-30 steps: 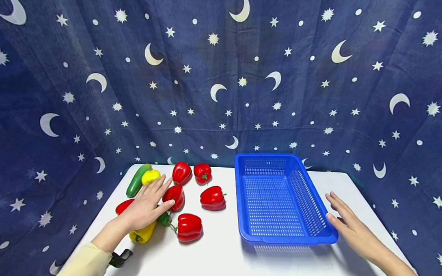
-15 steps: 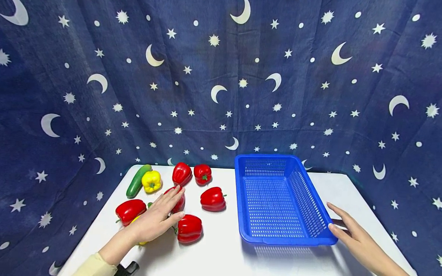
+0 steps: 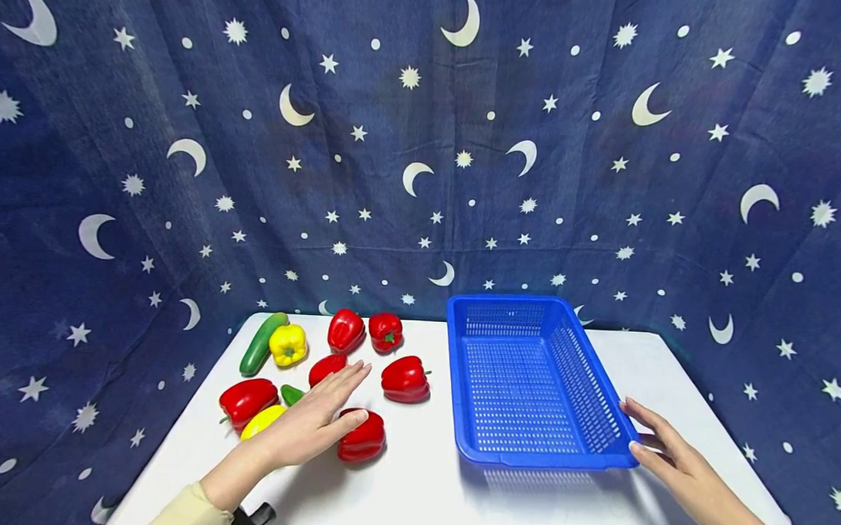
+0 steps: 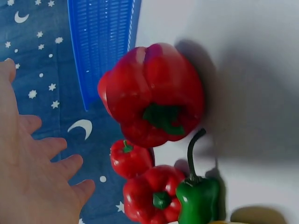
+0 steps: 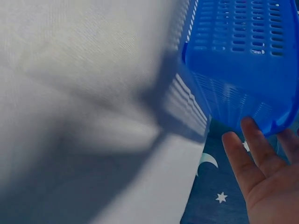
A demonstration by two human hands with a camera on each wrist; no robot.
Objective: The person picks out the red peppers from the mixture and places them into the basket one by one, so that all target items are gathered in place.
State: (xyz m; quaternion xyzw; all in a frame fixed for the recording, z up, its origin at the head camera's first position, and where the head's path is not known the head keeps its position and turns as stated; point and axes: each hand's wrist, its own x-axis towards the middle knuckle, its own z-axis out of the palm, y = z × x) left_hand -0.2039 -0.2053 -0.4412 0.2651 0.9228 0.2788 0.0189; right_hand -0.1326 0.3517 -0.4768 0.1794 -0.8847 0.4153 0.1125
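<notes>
My left hand (image 3: 311, 419) hovers over the vegetables with its fingers extended and nothing in its grasp. Partly beneath it in the head view lies a red bell pepper (image 3: 367, 444), which fills the middle of the left wrist view, apart from the fingers. Another red pepper (image 3: 325, 367), a yellow one (image 3: 262, 421) and a green pepper (image 4: 198, 201) are partly hidden around the hand. At the right, my right hand (image 3: 685, 465) is by the near right corner of a blue plastic basket (image 3: 546, 458). Its fingertips (image 5: 250, 125) meet the basket's outer side, loosely bent.
A cucumber (image 3: 263, 343) and a yellow bell pepper (image 3: 288, 345) lie at the back left. More red peppers (image 3: 405, 379) lie between them and the basket. A white table (image 3: 412, 494) carries everything, with a blue moon-and-star curtain (image 3: 426, 100) behind.
My left hand has moved right and nearer to me, uncovering the yellow pepper at the back and the red one at left. The right hand has come down and against the basket's side.
</notes>
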